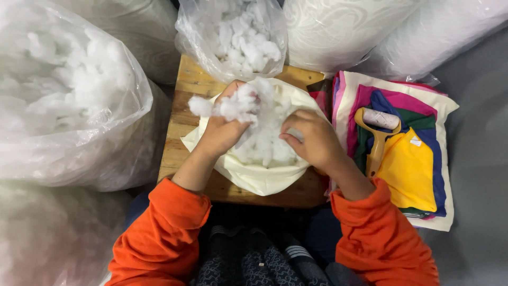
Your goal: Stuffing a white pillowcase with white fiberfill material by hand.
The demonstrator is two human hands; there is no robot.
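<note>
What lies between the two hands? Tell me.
In the head view, white stuffing heaped in the open cream fabric cover lies between the left hand, which grips a tuft, and the right hand.

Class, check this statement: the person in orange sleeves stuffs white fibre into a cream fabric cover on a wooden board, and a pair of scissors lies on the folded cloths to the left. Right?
Not quite: the head view shows the scissors on the folded cloths to the right, not left. The rest holds.

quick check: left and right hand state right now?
Left hand: closed on a clump of white fibre stuffing.
Right hand: fingers curled, gripping the edge of the cream fabric cover.
</note>
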